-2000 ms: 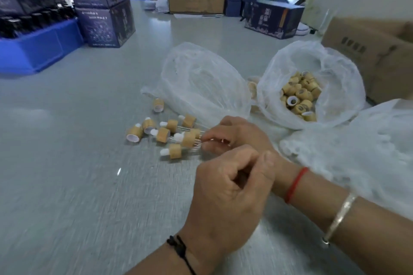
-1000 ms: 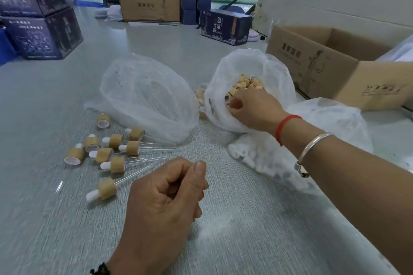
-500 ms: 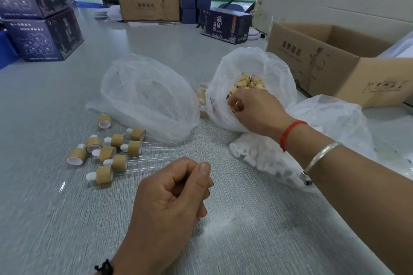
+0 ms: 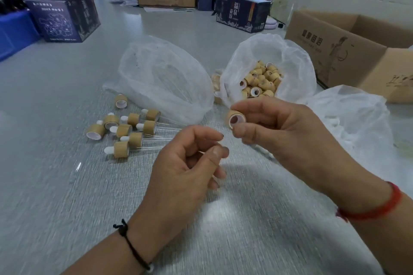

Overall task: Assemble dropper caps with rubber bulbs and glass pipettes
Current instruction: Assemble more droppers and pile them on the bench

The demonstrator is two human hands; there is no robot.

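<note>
The right hand (image 4: 281, 127) pinches a tan wood-look cylindrical dropper cap (image 4: 236, 119) between thumb and fingertips, white-lined opening facing the camera, at about 1 o'clock from the left hand (image 4: 190, 163). The left hand's fingers are curled with thumb against forefinger; whether they hold a bulb I cannot tell. The pinch looks light, so the cap could slip and roll toward the finished droppers with white rubber bulbs and clear glass pipettes (image 4: 134, 134) at 10 o'clock

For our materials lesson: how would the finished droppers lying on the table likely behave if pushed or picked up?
The finished droppers would probably roll, since their caps are round. The thin clear tubes look like glass, so likely fragile. They seem small and light, easy to pinch.
</note>
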